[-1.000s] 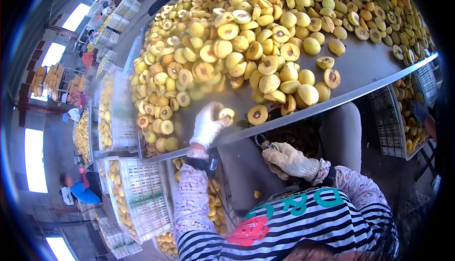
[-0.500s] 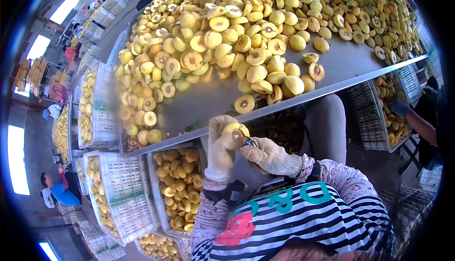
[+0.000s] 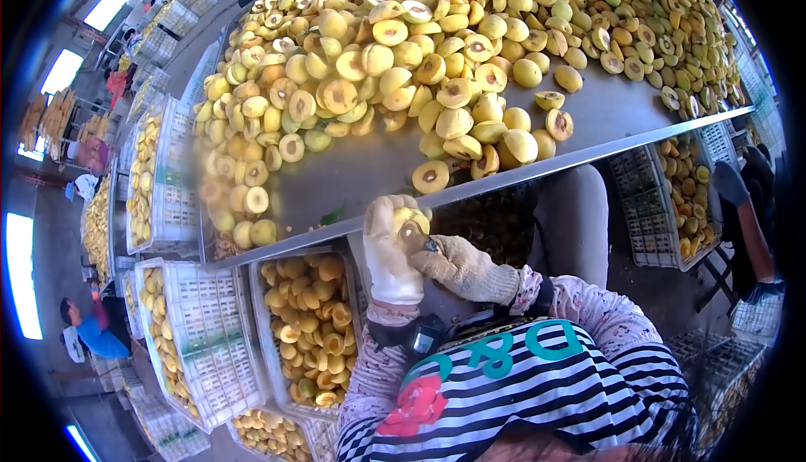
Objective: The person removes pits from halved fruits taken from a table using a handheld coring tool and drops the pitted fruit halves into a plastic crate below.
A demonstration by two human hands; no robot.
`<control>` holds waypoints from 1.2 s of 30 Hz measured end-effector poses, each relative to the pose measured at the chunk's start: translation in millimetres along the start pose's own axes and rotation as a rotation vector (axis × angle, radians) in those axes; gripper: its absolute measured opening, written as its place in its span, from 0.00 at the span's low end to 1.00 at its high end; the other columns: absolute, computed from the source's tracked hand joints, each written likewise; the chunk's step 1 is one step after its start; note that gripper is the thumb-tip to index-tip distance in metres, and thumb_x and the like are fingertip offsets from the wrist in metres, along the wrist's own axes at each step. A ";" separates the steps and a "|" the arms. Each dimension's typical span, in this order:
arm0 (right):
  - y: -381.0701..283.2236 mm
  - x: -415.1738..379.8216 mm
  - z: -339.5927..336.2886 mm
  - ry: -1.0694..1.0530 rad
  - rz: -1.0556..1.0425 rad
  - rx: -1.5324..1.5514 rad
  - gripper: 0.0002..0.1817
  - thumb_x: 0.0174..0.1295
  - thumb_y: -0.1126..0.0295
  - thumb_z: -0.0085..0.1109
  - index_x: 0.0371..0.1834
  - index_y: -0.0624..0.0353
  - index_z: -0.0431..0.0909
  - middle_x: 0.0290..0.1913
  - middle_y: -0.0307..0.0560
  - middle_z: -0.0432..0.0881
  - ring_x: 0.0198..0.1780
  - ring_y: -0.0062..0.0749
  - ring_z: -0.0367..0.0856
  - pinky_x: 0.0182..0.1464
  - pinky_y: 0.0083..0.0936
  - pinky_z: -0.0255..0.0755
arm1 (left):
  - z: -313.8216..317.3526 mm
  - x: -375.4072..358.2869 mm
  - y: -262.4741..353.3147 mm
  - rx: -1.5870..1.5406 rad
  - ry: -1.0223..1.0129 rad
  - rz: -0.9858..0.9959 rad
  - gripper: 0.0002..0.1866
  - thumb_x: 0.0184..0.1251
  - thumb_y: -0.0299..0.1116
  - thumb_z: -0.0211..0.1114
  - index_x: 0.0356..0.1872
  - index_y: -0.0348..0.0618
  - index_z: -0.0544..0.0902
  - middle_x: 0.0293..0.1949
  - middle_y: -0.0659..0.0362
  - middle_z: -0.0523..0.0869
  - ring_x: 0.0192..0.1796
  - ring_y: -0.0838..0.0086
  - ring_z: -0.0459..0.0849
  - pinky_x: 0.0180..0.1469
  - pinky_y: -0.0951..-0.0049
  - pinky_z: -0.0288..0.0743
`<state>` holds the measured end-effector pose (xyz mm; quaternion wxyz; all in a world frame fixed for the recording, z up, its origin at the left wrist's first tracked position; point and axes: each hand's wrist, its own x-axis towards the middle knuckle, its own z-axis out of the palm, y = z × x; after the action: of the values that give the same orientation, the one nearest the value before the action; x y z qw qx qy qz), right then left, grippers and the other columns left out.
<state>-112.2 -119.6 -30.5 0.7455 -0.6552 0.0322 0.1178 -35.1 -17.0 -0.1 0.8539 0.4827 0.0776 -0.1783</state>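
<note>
Fruit workshop, probably: halved fruit, metal table, crates.

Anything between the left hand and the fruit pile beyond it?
Left hand to fruit pile, head view: the table's metal rim, then bare grey tabletop. A green scrap, perhaps leaf, lies to the side.

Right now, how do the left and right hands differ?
The left hand cups a yellow fruit; the right hand grips a small dark tool, mostly hidden, at that fruit. The left hand points forward; the right hand angles in toward it. The left hand's glove is whiter near the wrist; the right hand's looks cream and knitted. Both are gloved.
</note>
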 end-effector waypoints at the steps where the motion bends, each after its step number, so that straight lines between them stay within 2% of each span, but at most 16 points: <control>1: 1.7 -0.3 -2.5 -0.035 -0.040 0.052 0.22 0.73 0.52 0.55 0.50 0.63 0.79 0.37 0.48 0.84 0.40 0.29 0.80 0.46 0.30 0.75 | 3.8 -2.4 -0.2 -0.068 0.000 0.006 0.08 0.77 0.37 0.57 0.40 0.44 0.78 0.38 0.57 0.83 0.41 0.71 0.84 0.41 0.75 0.79; 6: -1.7 0.5 -16.7 -0.047 -0.118 -0.049 0.19 0.75 0.57 0.54 0.52 0.64 0.79 0.41 0.43 0.85 0.42 0.25 0.78 0.49 0.27 0.74 | 21.5 -9.3 -3.2 -0.061 0.019 0.222 0.09 0.76 0.32 0.59 0.47 0.40 0.85 0.40 0.58 0.88 0.41 0.70 0.88 0.36 0.80 0.81; 9: -0.1 0.4 -18.9 -0.082 -0.181 0.073 0.19 0.75 0.57 0.56 0.52 0.64 0.79 0.42 0.39 0.84 0.44 0.22 0.76 0.50 0.25 0.74 | 18.5 -8.8 -5.6 -0.038 -0.055 0.252 0.10 0.79 0.33 0.57 0.49 0.39 0.83 0.41 0.55 0.86 0.43 0.65 0.86 0.55 0.58 0.83; 11: -5.5 -0.5 -17.4 -0.148 -0.175 0.264 0.20 0.74 0.55 0.58 0.53 0.64 0.79 0.42 0.38 0.83 0.44 0.20 0.75 0.50 0.24 0.74 | 21.2 -12.6 -5.5 0.038 -0.104 0.382 0.10 0.77 0.29 0.56 0.49 0.35 0.83 0.41 0.53 0.87 0.43 0.67 0.86 0.52 0.65 0.82; 12: -13.2 -6.0 -23.8 -0.202 -0.051 0.284 0.21 0.73 0.54 0.60 0.52 0.64 0.79 0.42 0.37 0.82 0.45 0.18 0.74 0.50 0.23 0.73 | 21.1 -12.5 -6.8 0.128 -0.131 0.497 0.10 0.76 0.27 0.57 0.49 0.34 0.83 0.42 0.53 0.88 0.43 0.69 0.87 0.50 0.70 0.81; 13: -12.0 -5.7 -23.5 -0.190 -0.102 0.295 0.21 0.73 0.54 0.60 0.52 0.64 0.79 0.42 0.37 0.82 0.45 0.18 0.74 0.50 0.23 0.73 | 20.8 -11.6 -8.0 0.216 -0.159 0.614 0.10 0.74 0.26 0.57 0.49 0.32 0.83 0.42 0.53 0.88 0.43 0.70 0.87 0.48 0.74 0.80; 14: -9.3 -5.1 -21.8 -0.179 -0.152 0.303 0.21 0.73 0.54 0.60 0.52 0.64 0.79 0.42 0.37 0.82 0.45 0.18 0.74 0.50 0.23 0.73 | 19.2 -9.7 -10.8 0.246 -0.156 0.655 0.11 0.73 0.23 0.56 0.48 0.28 0.82 0.42 0.51 0.88 0.42 0.70 0.86 0.51 0.72 0.79; 17: -0.3 -3.1 -23.5 -0.136 -0.220 0.212 0.20 0.72 0.56 0.61 0.53 0.62 0.79 0.41 0.38 0.82 0.44 0.18 0.74 0.50 0.23 0.73 | 23.5 -15.4 -6.6 0.237 -0.140 0.549 0.10 0.72 0.22 0.56 0.47 0.29 0.83 0.40 0.52 0.88 0.42 0.69 0.86 0.51 0.70 0.79; 19: -2.5 -6.5 -25.7 -0.086 -0.219 0.041 0.19 0.71 0.57 0.62 0.53 0.61 0.79 0.41 0.39 0.82 0.44 0.19 0.74 0.50 0.23 0.73 | 21.7 -12.4 5.2 0.215 -0.243 0.369 0.09 0.74 0.25 0.54 0.44 0.30 0.82 0.37 0.52 0.88 0.41 0.68 0.86 0.50 0.68 0.80; 22: -1.8 -10.4 -25.0 -0.133 -0.159 0.080 0.19 0.70 0.57 0.61 0.53 0.61 0.79 0.40 0.39 0.83 0.43 0.21 0.75 0.49 0.25 0.73 | 13.5 -5.6 14.8 0.089 -0.388 0.153 0.11 0.77 0.30 0.54 0.43 0.33 0.82 0.36 0.52 0.86 0.41 0.65 0.86 0.51 0.65 0.81; 25: -8.0 -9.5 -18.0 -0.057 -0.189 0.073 0.22 0.71 0.54 0.61 0.55 0.62 0.78 0.42 0.42 0.84 0.44 0.22 0.77 0.51 0.26 0.74 | 19.6 -17.7 8.2 0.564 -0.258 0.639 0.11 0.77 0.28 0.53 0.45 0.32 0.81 0.38 0.52 0.87 0.42 0.66 0.86 0.51 0.66 0.80; 27: -3.4 -12.0 -6.0 0.049 -0.212 0.103 0.24 0.71 0.52 0.61 0.56 0.62 0.78 0.43 0.44 0.84 0.45 0.23 0.78 0.52 0.26 0.74 | 18.4 -17.9 -5.0 0.376 -0.208 0.623 0.11 0.77 0.26 0.51 0.47 0.30 0.81 0.40 0.51 0.87 0.42 0.68 0.86 0.52 0.67 0.80; 29: -0.2 -7.1 -7.2 -0.012 -0.199 0.097 0.26 0.70 0.49 0.62 0.56 0.62 0.78 0.45 0.47 0.85 0.46 0.27 0.80 0.53 0.28 0.75 | 18.8 -16.2 -4.3 0.306 -0.180 0.603 0.11 0.77 0.25 0.51 0.47 0.30 0.81 0.40 0.51 0.87 0.42 0.68 0.86 0.51 0.67 0.81; 30: 1.3 -6.3 -13.2 -0.058 -0.195 0.055 0.26 0.70 0.49 0.62 0.56 0.62 0.78 0.45 0.47 0.85 0.46 0.27 0.80 0.53 0.29 0.75 | 16.3 -21.3 2.2 0.384 -0.156 0.502 0.10 0.77 0.25 0.53 0.46 0.30 0.81 0.37 0.51 0.87 0.42 0.67 0.86 0.51 0.67 0.81; 33: -5.3 -8.7 -19.3 -0.087 -0.179 -0.081 0.24 0.70 0.50 0.61 0.55 0.61 0.78 0.43 0.46 0.85 0.45 0.29 0.80 0.52 0.29 0.75 | 4.1 -11.6 9.7 0.251 -0.375 0.241 0.10 0.76 0.26 0.54 0.45 0.30 0.82 0.35 0.52 0.87 0.42 0.66 0.87 0.51 0.66 0.82; 36: -2.3 -13.5 -11.1 -0.047 -0.141 -0.025 0.23 0.70 0.50 0.61 0.53 0.61 0.79 0.38 0.44 0.84 0.42 0.29 0.80 0.49 0.30 0.75 | 2.0 -11.8 7.1 0.127 -0.408 0.228 0.10 0.75 0.26 0.55 0.45 0.30 0.83 0.34 0.52 0.87 0.41 0.65 0.87 0.51 0.65 0.83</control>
<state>-123.6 -132.6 -27.1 0.7441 -0.6623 -0.0327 0.0808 -43.4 -12.7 10.1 0.8345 0.4951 -0.1627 -0.1790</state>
